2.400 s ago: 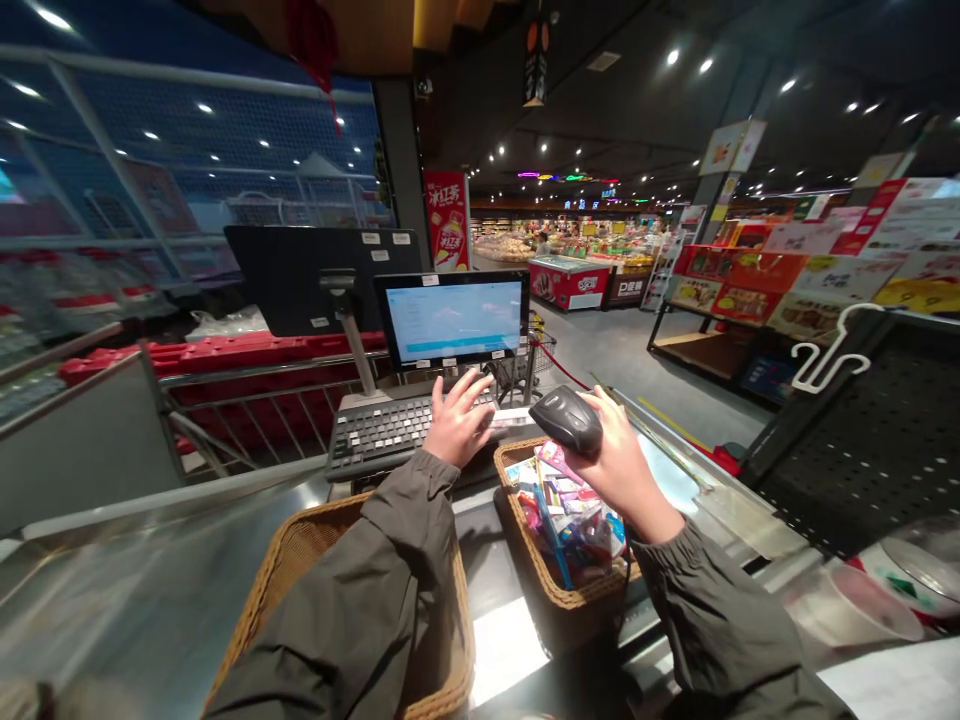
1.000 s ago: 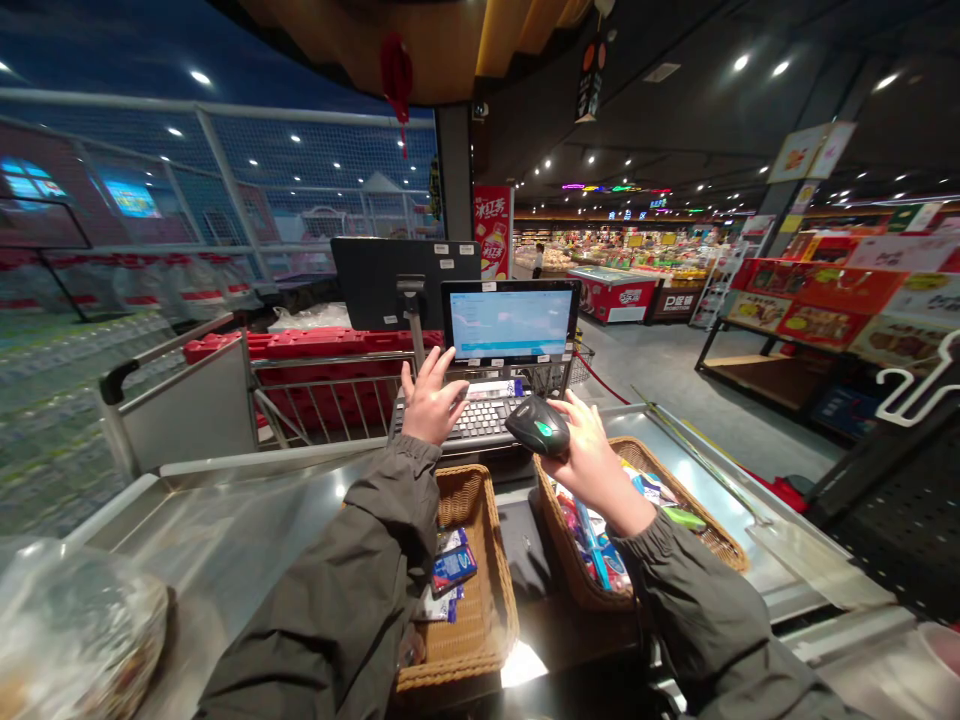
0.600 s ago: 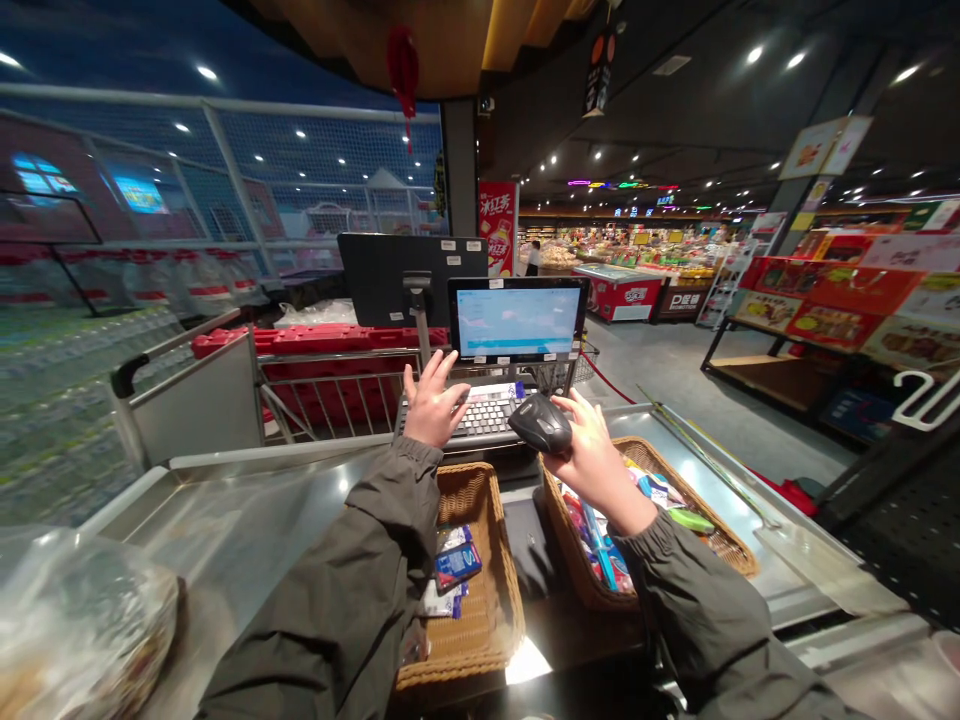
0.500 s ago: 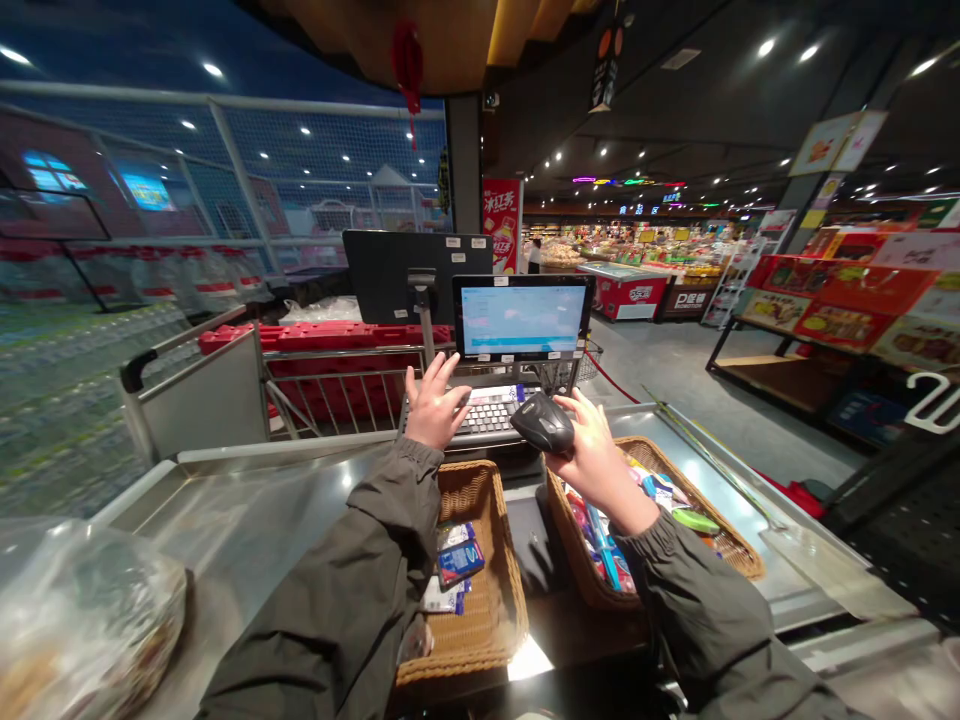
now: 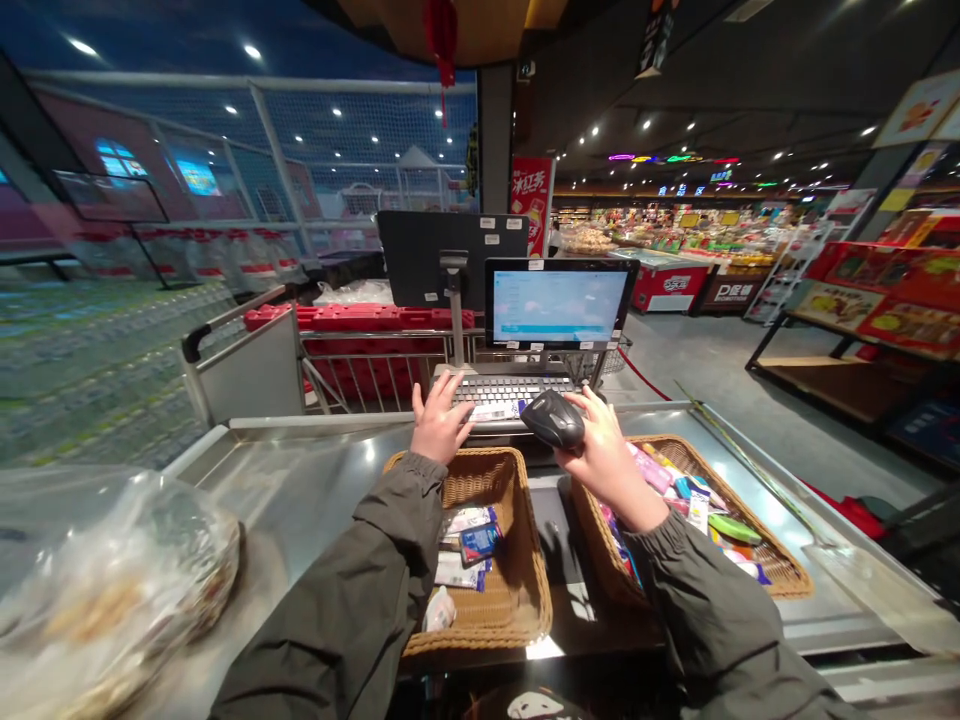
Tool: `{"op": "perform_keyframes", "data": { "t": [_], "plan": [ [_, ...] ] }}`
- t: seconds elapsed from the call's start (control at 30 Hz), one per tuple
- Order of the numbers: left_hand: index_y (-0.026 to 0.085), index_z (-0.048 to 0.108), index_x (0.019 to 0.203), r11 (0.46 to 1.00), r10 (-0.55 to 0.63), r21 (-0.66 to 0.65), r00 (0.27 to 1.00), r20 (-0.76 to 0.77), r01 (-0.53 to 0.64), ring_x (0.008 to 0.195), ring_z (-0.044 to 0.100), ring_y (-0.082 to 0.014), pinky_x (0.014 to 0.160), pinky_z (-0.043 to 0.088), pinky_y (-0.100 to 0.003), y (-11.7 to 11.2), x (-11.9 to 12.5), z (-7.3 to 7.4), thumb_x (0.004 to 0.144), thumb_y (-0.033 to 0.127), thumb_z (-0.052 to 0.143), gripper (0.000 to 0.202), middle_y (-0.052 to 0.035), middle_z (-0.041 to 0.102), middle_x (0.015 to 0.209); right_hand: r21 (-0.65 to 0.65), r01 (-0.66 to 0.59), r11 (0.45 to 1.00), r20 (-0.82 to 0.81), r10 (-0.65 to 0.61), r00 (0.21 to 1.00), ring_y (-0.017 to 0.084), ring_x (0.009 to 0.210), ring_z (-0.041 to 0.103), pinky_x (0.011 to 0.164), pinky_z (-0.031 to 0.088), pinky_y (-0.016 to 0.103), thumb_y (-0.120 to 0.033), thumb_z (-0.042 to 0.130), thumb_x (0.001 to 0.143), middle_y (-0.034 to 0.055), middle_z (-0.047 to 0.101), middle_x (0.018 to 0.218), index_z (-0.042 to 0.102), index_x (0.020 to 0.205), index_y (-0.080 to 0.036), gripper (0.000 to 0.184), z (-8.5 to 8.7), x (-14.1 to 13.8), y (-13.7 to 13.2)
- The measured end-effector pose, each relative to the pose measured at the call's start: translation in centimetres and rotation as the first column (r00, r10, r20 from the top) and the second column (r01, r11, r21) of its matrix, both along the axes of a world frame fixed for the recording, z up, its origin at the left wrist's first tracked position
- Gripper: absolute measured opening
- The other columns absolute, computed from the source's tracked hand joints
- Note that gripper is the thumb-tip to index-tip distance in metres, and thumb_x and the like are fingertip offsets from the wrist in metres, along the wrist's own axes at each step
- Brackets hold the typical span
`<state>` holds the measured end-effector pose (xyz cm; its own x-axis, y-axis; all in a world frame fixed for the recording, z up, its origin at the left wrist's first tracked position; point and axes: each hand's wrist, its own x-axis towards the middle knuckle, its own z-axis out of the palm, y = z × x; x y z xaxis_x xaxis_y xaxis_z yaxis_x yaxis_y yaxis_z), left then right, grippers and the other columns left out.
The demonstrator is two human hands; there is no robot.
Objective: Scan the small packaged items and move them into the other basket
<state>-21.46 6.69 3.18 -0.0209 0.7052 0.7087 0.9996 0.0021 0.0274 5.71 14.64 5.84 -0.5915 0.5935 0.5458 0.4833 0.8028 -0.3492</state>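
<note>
My left hand [image 5: 439, 422] is in front of the keyboard [image 5: 517, 388], its thumb against one end of a slim white packet with a blue tip [image 5: 496, 411]. This packet sticks out to the right, and the exact grip is partly hidden. My right hand [image 5: 606, 455] is wrapped round a black handheld barcode scanner [image 5: 553, 418], whose head points left toward the packet. Below my left hand, a wicker basket [image 5: 529, 560] holds several small packets [image 5: 480, 545]. Under my right forearm, a second wicker basket [image 5: 787, 570] is filled with colourful packets [image 5: 697, 508].
Behind the keyboard stand a lit screen [image 5: 561, 306] and a dark display's back [image 5: 416, 255]. A clear plastic bag [image 5: 97, 590] rests on the metal counter [image 5: 315, 475] at left. A metal trolley [image 5: 251, 365] stands beyond the counter.
The view has shifted, so the surroundings appear farther right. My left hand and the white packet have come back together from over the keyboard to its near edge. The scanner stays in my right hand.
</note>
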Motion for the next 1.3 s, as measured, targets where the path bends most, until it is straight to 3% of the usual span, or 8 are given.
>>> {"op": "perform_keyframes", "data": {
  "t": [0.5, 0.77, 0.9, 1.0, 1.13, 1.23, 1.3],
  "plan": [
    [0.022, 0.07, 0.09, 0.981, 0.057, -0.185, 0.998, 0.034, -0.05, 0.144, 0.031, -0.0349, 0.113, 0.011, -0.072, -2.9, -1.2, -5.7, 0.08, 0.02, 0.067, 0.011, -0.0131, 0.041, 0.153, -0.026, -0.071, 0.997, 0.022, 0.071, 0.997, 0.042, 0.143, 0.027, 0.111, 0.023, 0.07, -0.021, 0.061, 0.07, 0.0168, 0.051, 0.138, 0.065, 0.11, -0.017, 0.04, -1.6, -2.7, -0.7],
    [0.021, 0.068, 0.074, 0.915, 0.003, -0.403, 1.0, 0.005, -0.001, 0.145, 0.03, -0.0356, 0.115, 0.009, -0.071, -3.3, -1.2, -10.9, 0.071, 0.012, 0.071, 0.009, -0.0127, 0.043, 0.152, 0.004, -0.084, 0.996, 0.006, 0.084, 0.996, 0.041, 0.143, 0.028, 0.112, 0.026, 0.067, -0.02, 0.061, 0.07, 0.0155, 0.05, 0.139, 0.063, 0.114, -0.018, 0.044, -1.7, -2.7, -0.4],
    [0.018, 0.065, 0.066, 0.854, 0.01, -0.519, 0.999, -0.042, -0.031, 0.146, 0.028, -0.0338, 0.115, 0.011, -0.07, -3.5, -0.5, -12.6, 0.07, 0.006, 0.067, 0.013, -0.0133, 0.04, 0.153, -0.003, -0.065, 0.998, 0.01, 0.065, 0.998, 0.042, 0.143, 0.028, 0.112, 0.025, 0.068, -0.021, 0.061, 0.071, 0.0155, 0.05, 0.14, 0.063, 0.115, -0.018, 0.044, -1.5, -2.5, -0.7],
    [0.017, 0.065, 0.066, 0.816, 0.019, -0.574, 0.997, -0.079, -0.061, 0.147, 0.027, -0.0315, 0.114, 0.015, -0.07, -3.6, 0.0, -13.4, 0.073, 0.003, 0.06, 0.017, -0.0138, 0.032, 0.157, 0.0, -0.057, 0.998, 0.012, 0.057, 0.998, 0.042, 0.143, 0.028, 0.112, 0.025, 0.068, -0.021, 0.061, 0.071, 0.0155, 0.051, 0.14, 0.063, 0.114, -0.018, 0.044, -1.4, -2.3, -0.8],
    [0.017, 0.067, 0.07, 0.821, 0.018, -0.568, 0.997, -0.073, -0.056, 0.147, 0.027, -0.0313, 0.115, 0.012, -0.069, -3.7, 0.0, -13.9, 0.075, 0.002, 0.056, 0.019, -0.0127, 0.03, 0.158, -0.005, -0.05, 0.999, 0.009, 0.05, 0.999, 0.041, 0.144, 0.027, 0.113, 0.025, 0.067, -0.022, 0.061, 0.072, 0.0161, 0.051, 0.139, 0.062, 0.116, -0.017, 0.044, -1.2, -1.9, -0.8],
    [0.018, 0.068, 0.076, 0.83, 0.003, -0.556, 0.997, -0.071, -0.042, 0.146, 0.026, -0.0352, 0.116, 0.009, -0.069, -3.8, 0.2, -13.1, 0.071, 0.01, 0.069, 0.009, -0.0153, 0.031, 0.158, -0.007, -0.052, 0.999, -0.011, 0.052, 0.999, 0.041, 0.143, 0.028, 0.112, 0.027, 0.066, -0.023, 0.06, 0.073, 0.0172, 0.052, 0.137, 0.061, 0.117, -0.016, 0.045, -1.0, -1.4, -1.0],
    [0.017, 0.068, 0.082, 0.847, -0.03, -0.532, 0.997, -0.076, -0.015, 0.146, 0.026, -0.0376, 0.116, 0.01, -0.07, -3.6, 0.9, -11.8, 0.068, 0.023, 0.079, 0.019, -0.0178, 0.03, 0.157, 0.0, -0.058, 0.998, -0.03, 0.058, 0.998, 0.04, 0.143, 0.03, 0.112, 0.028, 0.066, -0.023, 0.059, 0.074, 0.0171, 0.053, 0.136, 0.06, 0.117, -0.017, 0.043, -0.6, -0.7, -1.1]
  ]
}}
